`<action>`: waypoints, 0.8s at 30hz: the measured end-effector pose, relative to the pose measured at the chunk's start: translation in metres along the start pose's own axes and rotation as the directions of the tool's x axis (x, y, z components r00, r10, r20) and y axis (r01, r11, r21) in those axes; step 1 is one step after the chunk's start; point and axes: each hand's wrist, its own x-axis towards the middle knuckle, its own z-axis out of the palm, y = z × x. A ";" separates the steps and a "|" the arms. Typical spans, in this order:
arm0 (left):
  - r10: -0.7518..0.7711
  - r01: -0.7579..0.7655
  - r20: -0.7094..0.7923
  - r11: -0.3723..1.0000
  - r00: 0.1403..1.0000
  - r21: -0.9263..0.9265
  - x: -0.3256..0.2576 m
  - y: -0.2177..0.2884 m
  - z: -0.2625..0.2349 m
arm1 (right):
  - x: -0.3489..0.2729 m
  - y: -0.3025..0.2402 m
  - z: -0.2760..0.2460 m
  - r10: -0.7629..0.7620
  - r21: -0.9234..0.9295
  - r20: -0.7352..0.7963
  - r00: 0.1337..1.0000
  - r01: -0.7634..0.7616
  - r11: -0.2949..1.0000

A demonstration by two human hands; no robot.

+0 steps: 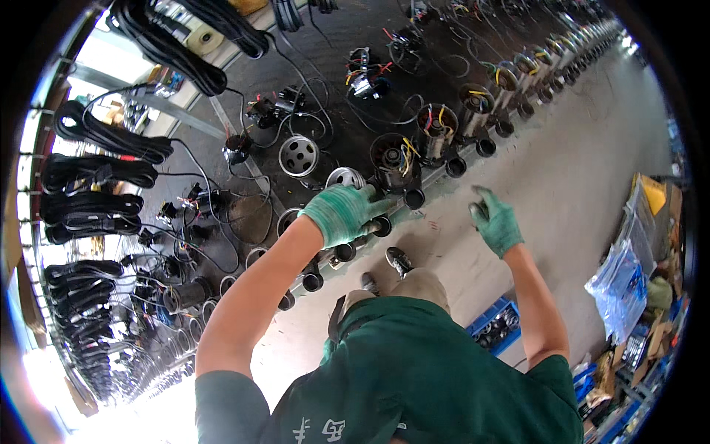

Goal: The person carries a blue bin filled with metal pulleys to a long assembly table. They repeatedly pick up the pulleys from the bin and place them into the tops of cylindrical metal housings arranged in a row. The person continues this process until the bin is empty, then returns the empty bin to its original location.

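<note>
Head view: our left hand (344,213) lies spread beside a metal cup (345,177) and motor (396,161), lined along the bench (322,63) edge probably for reach; whether it grips, we cannot tell; our right hand (495,220) hangs half-curled, seemingly empty.

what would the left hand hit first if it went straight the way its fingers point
The left hand would probably meet the black round outlet just to its right, by the housing with yellow wires; depth is unclear.
</note>
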 end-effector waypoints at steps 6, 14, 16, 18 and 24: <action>0.135 -0.134 -0.012 0.988 0.991 0.079 -0.005 -0.012 -0.003 | -0.072 -0.055 -0.027 0.090 -0.601 0.428 0.899 0.209 0.772; 0.245 -0.273 0.133 0.922 0.960 0.273 0.010 -0.021 0.011 | -0.173 -0.236 -0.066 0.290 -0.593 0.428 0.856 0.024 0.805; 0.259 -0.327 0.251 0.901 0.933 0.286 0.021 -0.007 -0.009 | -0.196 -0.236 -0.041 0.304 -0.450 0.354 0.885 -0.124 0.884; 0.292 -0.349 0.223 0.893 0.930 0.285 0.021 0.009 -0.024 | -0.205 -0.226 -0.024 0.239 -0.351 0.329 0.914 -0.117 0.929; 0.138 -0.222 0.245 0.908 0.960 0.356 0.005 0.013 -0.035 | -0.233 -0.212 -0.001 0.059 -0.291 0.346 0.936 0.048 0.956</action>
